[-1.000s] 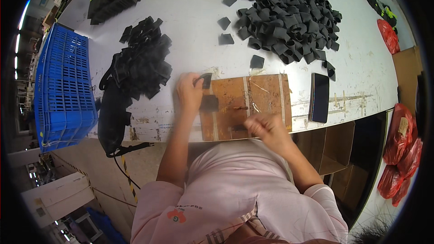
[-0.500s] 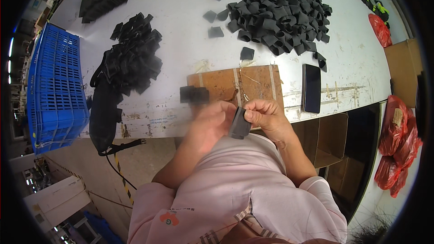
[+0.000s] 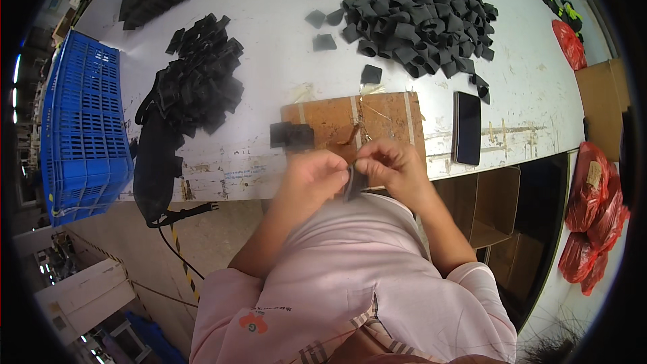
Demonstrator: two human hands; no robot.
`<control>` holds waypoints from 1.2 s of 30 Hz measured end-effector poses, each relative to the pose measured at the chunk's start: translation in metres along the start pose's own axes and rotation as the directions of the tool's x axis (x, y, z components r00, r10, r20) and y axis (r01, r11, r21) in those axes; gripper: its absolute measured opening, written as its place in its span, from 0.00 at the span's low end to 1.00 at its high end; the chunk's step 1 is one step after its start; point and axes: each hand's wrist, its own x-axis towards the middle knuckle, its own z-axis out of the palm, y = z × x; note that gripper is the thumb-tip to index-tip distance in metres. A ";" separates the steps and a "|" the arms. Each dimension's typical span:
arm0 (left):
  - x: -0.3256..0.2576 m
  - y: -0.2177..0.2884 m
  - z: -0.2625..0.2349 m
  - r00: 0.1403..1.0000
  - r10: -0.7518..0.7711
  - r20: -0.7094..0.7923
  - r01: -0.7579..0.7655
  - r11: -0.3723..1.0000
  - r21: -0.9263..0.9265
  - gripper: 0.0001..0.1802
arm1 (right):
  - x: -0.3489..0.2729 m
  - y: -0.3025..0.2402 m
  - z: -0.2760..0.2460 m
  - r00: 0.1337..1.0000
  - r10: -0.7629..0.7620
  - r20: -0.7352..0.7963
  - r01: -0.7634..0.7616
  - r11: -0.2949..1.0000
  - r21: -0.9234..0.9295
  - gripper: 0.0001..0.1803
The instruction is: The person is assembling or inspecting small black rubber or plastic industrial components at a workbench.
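My left hand (image 3: pixel 311 180) and my right hand (image 3: pixel 396 170) meet at the table's front edge, fingers pinched on a small dark grey fabric piece (image 3: pixel 354 187). It hangs between the fingertips, slightly blurred and partly covered by them. Just beyond lies a worn brown board (image 3: pixel 392 118) with pale strips and a dark curved item (image 3: pixel 349 136) on it. A few black pieces (image 3: pixel 291 135) lie together across the board's left edge. One loose dark piece (image 3: pixel 371 74) is behind the board.
A big heap of dark grey fabric loops (image 3: pixel 418 23) covers the far table. At left are a black heap (image 3: pixel 202 84), a black strapped bag (image 3: pixel 153 175) and a blue crate (image 3: pixel 87 128). A phone (image 3: pixel 467 128) lies right of the board; red plastic bags (image 3: pixel 586 216) hang at far right.
My left hand has moved right and closed on the fabric piece, which my right hand was holding alone. The piece has turned and is now more hidden between both hands.
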 end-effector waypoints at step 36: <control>0.023 0.014 0.000 0.973 0.159 0.167 0.103 0.349 -0.932 0.09 | 0.028 -0.050 0.007 0.983 -0.170 0.067 0.168 0.985 0.042 0.18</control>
